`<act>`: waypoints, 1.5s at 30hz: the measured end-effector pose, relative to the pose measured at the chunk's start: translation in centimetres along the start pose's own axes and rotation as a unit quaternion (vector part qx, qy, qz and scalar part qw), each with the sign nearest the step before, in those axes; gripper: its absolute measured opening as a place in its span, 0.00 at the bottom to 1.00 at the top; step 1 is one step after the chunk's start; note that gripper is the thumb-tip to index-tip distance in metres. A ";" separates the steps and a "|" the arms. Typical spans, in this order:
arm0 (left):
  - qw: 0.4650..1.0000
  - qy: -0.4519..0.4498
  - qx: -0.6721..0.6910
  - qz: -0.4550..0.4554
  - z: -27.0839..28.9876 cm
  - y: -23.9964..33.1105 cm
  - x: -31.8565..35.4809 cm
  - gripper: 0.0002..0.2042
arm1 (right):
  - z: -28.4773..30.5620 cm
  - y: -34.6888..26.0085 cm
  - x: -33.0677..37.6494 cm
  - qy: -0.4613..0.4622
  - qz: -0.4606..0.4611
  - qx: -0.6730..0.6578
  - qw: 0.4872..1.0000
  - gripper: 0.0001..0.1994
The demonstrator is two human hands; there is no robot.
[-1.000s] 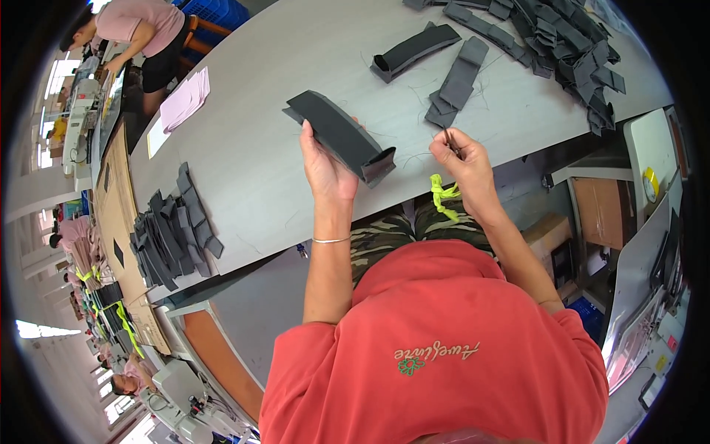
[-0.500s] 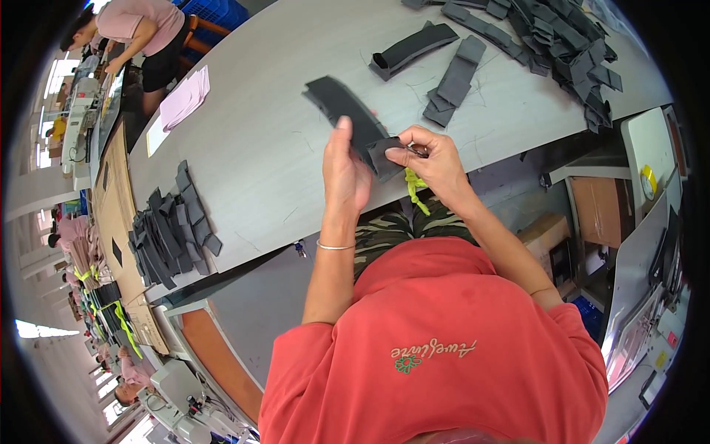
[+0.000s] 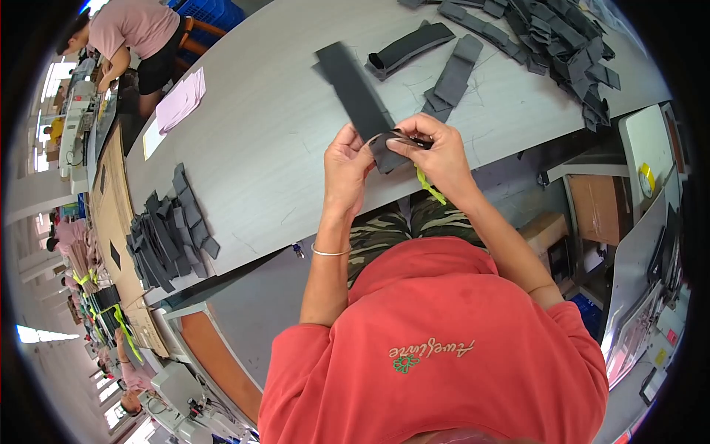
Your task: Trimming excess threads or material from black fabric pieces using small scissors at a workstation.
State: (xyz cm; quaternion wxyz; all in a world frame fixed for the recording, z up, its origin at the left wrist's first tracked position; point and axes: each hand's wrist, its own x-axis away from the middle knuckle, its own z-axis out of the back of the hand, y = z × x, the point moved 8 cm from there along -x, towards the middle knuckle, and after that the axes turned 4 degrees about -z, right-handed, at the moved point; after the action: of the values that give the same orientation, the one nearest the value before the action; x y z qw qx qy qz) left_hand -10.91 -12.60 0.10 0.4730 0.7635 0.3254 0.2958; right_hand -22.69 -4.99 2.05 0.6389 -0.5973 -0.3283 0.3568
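A long dark grey fabric strip point(image 3: 353, 87) points away from me over the near edge of the table. Closed on its near end is my left hand point(image 3: 346, 169), thumb and fingers pinching a folded part. My right hand point(image 3: 438, 154) meets it there, thumb and forefinger at the same fold. Within its curled fingers sits a small dark tool point(image 3: 422, 141), which looks like thread snips, mostly covered by the fingers. A neon-yellow cord point(image 3: 430, 185) dangles below that hand.
Dark strips lie heaped at the table's point(image 3: 259, 159) far right point(image 3: 566, 52), with a smaller pile point(image 3: 171, 229) at left. Two loose pieces rest beyond my hands, one a curved strip point(image 3: 411, 49). Pink paper sheets point(image 3: 180, 100) lie far left. A co-worker point(image 3: 140, 33) bends over beyond them.
The strip has swung more upright, its far end shifting up and slightly right. My left hand has changed from a flat, thumb-up hold to a pinch at the near end, closer to my right hand.
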 end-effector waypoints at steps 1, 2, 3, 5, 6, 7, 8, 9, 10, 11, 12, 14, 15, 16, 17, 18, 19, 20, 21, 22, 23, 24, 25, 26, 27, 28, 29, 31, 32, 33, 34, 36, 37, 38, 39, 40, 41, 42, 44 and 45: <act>1.000 -0.011 0.024 0.009 0.3 -0.2 0.0 0.12 | -0.2 0.5 -0.2 -0.007 -0.024 -0.026 0.999 0.07; 0.998 -0.022 0.047 0.018 0.5 -0.3 0.0 0.14 | -0.4 0.3 -0.2 -0.006 -0.024 -0.027 0.999 0.07; 0.998 -0.023 0.047 0.019 0.8 -0.2 0.0 0.14 | -0.6 0.0 -0.2 -0.006 -0.029 -0.031 0.999 0.07; 0.992 -0.028 0.110 0.055 0.4 0.2 0.3 0.17 | -0.6 0.0 -0.2 -0.007 -0.035 -0.036 0.999 0.07; 0.992 -0.028 0.110 0.057 0.2 0.2 0.4 0.17 | -0.7 0.4 -0.3 -0.012 -0.045 -0.041 0.998 0.07; 0.998 -0.031 0.052 0.022 0.1 0.6 0.4 0.18 | -0.9 0.7 -0.5 -0.019 -0.056 -0.045 0.997 0.08; 0.999 -0.035 -0.007 -0.012 -0.1 1.0 0.4 0.18 | -0.8 0.8 -0.5 -0.018 -0.055 -0.045 0.997 0.08; 0.999 -0.035 -0.006 -0.012 -0.3 0.9 0.4 0.18 | -0.6 0.9 -0.6 -0.019 -0.055 -0.011 0.998 0.09; 1.000 -0.015 -0.017 -0.012 0.0 0.7 0.3 0.19 | -0.6 0.9 -0.6 -0.022 -0.055 0.022 0.998 0.10; 1.000 0.006 -0.027 -0.012 0.3 0.6 0.2 0.19 | -0.5 0.7 -0.6 -0.023 -0.055 0.022 0.998 0.10; 1.000 0.007 -0.026 -0.012 0.4 0.6 0.2 0.19 | 0.0 -0.1 -0.5 0.002 -0.045 0.068 0.997 0.11; 0.999 0.047 -0.024 -0.011 1.0 0.7 0.2 0.19 | 0.7 -0.9 -0.2 0.027 -0.035 0.114 0.992 0.12; 0.999 0.047 -0.023 -0.011 1.1 0.7 0.2 0.19 | 1.1 -1.7 0.1 0.042 0.003 0.122 0.992 0.12; 0.998 0.059 -0.020 -0.010 1.5 0.8 0.1 0.19 | 1.5 -2.4 0.4 0.056 0.042 0.128 0.989 0.12; 0.997 0.071 -0.016 -0.008 1.8 0.9 0.1 0.19 | 1.8 -2.3 0.6 0.054 0.043 0.128 0.989 0.12; 0.997 0.073 -0.016 -0.008 1.9 0.9 0.1 0.19 | 1.5 -2.4 0.8 0.021 0.067 0.154 0.985 0.11; 0.996 0.080 -0.021 -0.013 2.1 1.0 0.0 0.19 | 1.1 -2.6 1.1 -0.011 0.091 0.181 0.979 0.10; 0.996 0.087 -0.027 -0.018 2.2 1.1 0.0 0.18 | 1.0 -2.5 1.3 -0.011 0.091 0.181 0.979 0.10; 0.996 0.087 -0.027 -0.018 2.1 1.1 0.0 0.18 | 0.8 -3.0 1.7 -0.003 0.127 0.209 0.970 0.09; 0.996 0.088 -0.022 -0.019 2.1 1.1 0.0 0.18 | 0.5 -3.4 2.1 0.006 0.163 0.236 0.958 0.08; 0.996 0.089 -0.016 -0.019 2.1 1.1 0.0 0.18 | 0.3 -3.4 2.1 0.006 0.163 0.236 0.958 0.08; 0.996 0.089 -0.017 -0.019 2.0 1.2 0.0 0.18 | 0.2 -3.6 2.2 0.013 0.175 0.256 0.950 0.08; 0.996 0.089 -0.020 -0.018 1.9 1.2 0.1 0.18 | 0.0 -3.8 2.3 0.020 0.188 0.277 0.942 0.09; 0.996 0.090 -0.024 -0.018 1.8 1.3 0.1 0.18 | -0.1 -3.9 2.3 0.021 0.188 0.276 0.942 0.09; 0.996 0.089 -0.025 -0.018 1.8 1.3 0.1 0.18 | -0.2 -4.0 2.4 0.026 0.197 0.292 0.936 0.09; 0.996 0.089 -0.021 -0.017 1.7 1.3 0.2 0.18 | -0.2 -4.2 2.5 0.030 0.205 0.308 0.929 0.08; 0.996 0.088 -0.017 -0.016 1.7 1.3 0.2 0.18 | -0.2 -4.1 2.5 0.031 0.205 0.307 0.929 0.08; 0.996 0.090 -0.023 -0.016 1.6 1.3 0.2 0.18 | -0.2 -4.2 2.6 0.026 0.222 0.338 0.914 0.08; 0.995 0.092 -0.029 -0.016 1.6 1.3 0.2 0.18 | -0.1 -4.2 2.5 0.026 0.222 0.338 0.914 0.08; 0.995 0.092 -0.029 -0.016 1.7 1.2 0.2 0.18 | 0.4 -4.0 2.3 0.037 0.204 0.315 0.926 0.08; 0.995 0.096 -0.029 -0.012 1.9 1.1 0.2 0.18 | 1.0 -3.9 2.1 0.049 0.188 0.293 0.936 0.07; 0.995 0.099 -0.029 -0.009 2.2 1.2 0.2 0.18 | 1.9 -2.5 1.7 0.043 0.106 0.209 0.971 0.08; 0.994 0.099 -0.035 -0.011 2.3 1.3 0.2 0.18 | 2.5 -1.0 1.4 0.037 0.020 0.122 0.992 0.09; 0.994 0.099 -0.040 -0.013 2.4 1.4 0.2 0.18 | 2.9 -0.9 1.4 0.038 0.021 0.123 0.991 0.09; 0.994 0.098 -0.040 -0.014 2.4 1.5 0.2 0.18 | 3.0 -0.5 1.4 0.020 -0.002 0.127 0.992 0.09; 0.994 0.100 -0.030 -0.011 2.4 1.5 0.2 0.18 | 3.0 -0.1 1.3 0.002 -0.025 0.132 0.991 0.10; 0.995 0.102 -0.021 -0.008 2.4 1.5 0.2 0.18 | 3.0 -0.1 1.3 0.003 -0.024 0.132 0.991 0.10; 0.995 0.101 -0.021 -0.010 2.3 1.7 0.2 0.18 | 2.9 0.3 1.2 -0.006 -0.040 0.122 0.992 0.10; 0.995 0.094 -0.029 -0.007 2.1 1.8 0.1 0.19 | 2.9 0.9 1.2 -0.011 -0.055 0.113 0.992 0.10; 0.995 0.092 -0.029 -0.008 2.1 1.8 0.0 0.19 | 2.8 0.9 1.1 -0.014 -0.048 0.107 0.993 0.11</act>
State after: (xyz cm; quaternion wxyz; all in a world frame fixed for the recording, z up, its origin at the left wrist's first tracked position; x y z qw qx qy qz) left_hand -8.94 -14.28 0.98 0.4658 0.7161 0.3650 0.3703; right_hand -24.54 -2.51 1.39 0.7108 -0.5042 -0.3252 0.3672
